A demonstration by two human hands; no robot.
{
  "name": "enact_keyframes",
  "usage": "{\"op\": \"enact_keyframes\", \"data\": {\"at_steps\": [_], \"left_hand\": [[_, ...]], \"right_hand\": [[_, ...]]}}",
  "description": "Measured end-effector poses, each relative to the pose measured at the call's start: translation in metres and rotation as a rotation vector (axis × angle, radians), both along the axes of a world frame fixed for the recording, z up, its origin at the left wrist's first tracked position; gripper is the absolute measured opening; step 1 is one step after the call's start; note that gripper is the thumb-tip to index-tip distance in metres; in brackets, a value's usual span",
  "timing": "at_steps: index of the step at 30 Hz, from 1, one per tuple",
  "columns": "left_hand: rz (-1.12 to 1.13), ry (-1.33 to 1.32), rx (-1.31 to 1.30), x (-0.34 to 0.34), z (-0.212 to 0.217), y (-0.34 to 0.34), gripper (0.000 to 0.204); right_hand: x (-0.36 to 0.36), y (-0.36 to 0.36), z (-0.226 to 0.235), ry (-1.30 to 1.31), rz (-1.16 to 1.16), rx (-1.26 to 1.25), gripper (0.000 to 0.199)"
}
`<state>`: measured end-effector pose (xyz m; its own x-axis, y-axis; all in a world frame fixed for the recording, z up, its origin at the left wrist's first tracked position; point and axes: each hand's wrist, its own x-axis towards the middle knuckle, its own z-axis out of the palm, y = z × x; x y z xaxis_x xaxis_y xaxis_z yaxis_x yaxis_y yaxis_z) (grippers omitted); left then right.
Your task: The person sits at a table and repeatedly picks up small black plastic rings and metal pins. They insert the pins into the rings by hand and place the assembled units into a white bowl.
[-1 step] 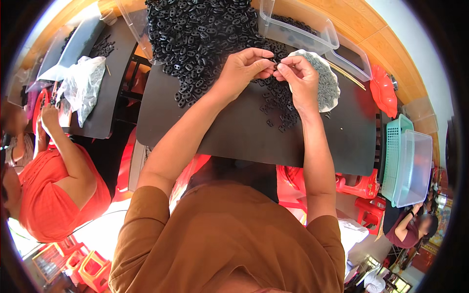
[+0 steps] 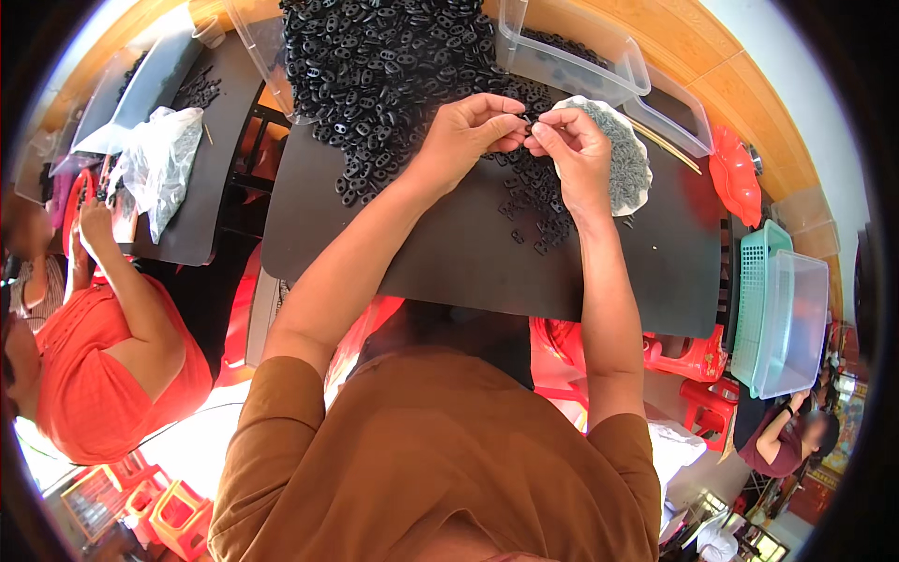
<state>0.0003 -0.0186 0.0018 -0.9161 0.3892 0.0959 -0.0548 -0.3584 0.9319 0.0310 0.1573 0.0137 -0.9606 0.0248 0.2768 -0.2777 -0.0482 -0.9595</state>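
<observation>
My left hand and my right hand meet above the table, fingertips nearly touching. Between their pinched fingers shows a small black piece, partly covered, so its full shape cannot be made out. Behind my left hand rises a big heap of black oval pieces with two holes. Smaller black pieces lie scattered below the fingertips. Right beside my right hand is a white scalloped dish filled with many tiny grey parts.
Clear plastic bins stand behind the dish, with thin sticks alongside. A red dish and a green basket are at the right. On the left, a person in red works at another dark table holding a plastic bag.
</observation>
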Motion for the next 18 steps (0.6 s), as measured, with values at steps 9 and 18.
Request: {"op": "enact_keyframes", "data": {"at_steps": [9,18], "left_hand": [[0.054,0.091,-0.133,-0.0024,-0.0021,-0.0007,0.018],[0.076,0.161,-0.181,0.0019,-0.0024,0.0008,0.013]], "right_hand": [[0.002,-0.0044,0.0053,-0.027,0.007,0.088,0.007],[0.0015,-0.0057,-0.0032,0.016,-0.007,0.071,0.003]]}}
